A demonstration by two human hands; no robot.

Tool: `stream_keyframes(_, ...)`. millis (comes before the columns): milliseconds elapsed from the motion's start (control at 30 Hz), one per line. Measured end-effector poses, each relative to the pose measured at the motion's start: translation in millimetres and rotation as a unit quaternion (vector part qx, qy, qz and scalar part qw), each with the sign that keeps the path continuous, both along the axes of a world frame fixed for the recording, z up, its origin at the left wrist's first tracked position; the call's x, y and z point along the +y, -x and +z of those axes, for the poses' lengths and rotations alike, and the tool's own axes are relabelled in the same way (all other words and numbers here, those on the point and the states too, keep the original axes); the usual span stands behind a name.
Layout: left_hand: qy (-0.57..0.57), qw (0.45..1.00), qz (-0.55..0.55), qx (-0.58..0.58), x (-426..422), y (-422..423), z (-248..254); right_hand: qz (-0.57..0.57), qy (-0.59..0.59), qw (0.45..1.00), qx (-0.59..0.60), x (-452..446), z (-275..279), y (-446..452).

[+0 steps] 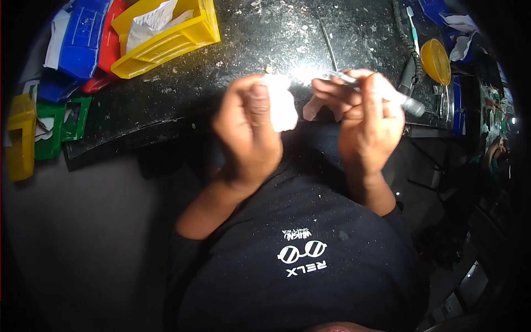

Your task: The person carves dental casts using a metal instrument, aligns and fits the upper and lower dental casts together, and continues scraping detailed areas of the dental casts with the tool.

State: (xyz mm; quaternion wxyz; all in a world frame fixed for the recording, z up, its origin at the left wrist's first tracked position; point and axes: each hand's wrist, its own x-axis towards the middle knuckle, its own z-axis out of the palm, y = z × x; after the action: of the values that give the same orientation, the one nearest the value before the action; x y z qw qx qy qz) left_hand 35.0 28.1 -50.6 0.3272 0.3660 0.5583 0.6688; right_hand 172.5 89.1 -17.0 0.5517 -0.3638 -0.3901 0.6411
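Observation:
Over the bench's front edge, my left hand [249,119] is closed around a pale, whitish piece [283,105], its surface washed out by bright light. To the right, my right hand [370,113] grips a slim metallic tool with a dark grey end [412,106], which points to the lower right. The tool's tip lies in glare near the pale piece; whether they touch cannot be made out. A pinkish piece [313,108] shows between my hands at the bench edge, partly hidden by my right fingers.
A yellow bin [171,50] with papers, a red bin [113,39] and a blue bin [80,44] stand left on the dark bench [249,33]. At right are a yellow bowl [435,62], a toothbrush [413,27] and a corded grey tool [408,74].

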Motion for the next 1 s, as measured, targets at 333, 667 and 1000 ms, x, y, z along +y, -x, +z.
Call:
stream_keyframes(333, 0.043, 0.965, 0.089, 0.243, -0.5, 113.3, 12.5, -0.044, -0.186, 0.750, -0.633, 59.4, -6.7, -69.7)
stream_keyframes(667, -0.041, 0.948, -0.201, -0.245, -0.1, 121.0, 14.2, 0.089, -0.250, 0.681, -0.683, -17.8, -9.5, -13.6)
stream_keyframes(1000, -0.038, 0.932, -0.265, -0.245, -4.5, 88.1, -2.9, 0.125, -0.263, 0.883, -0.369, -1.7, 11.5, -26.1)
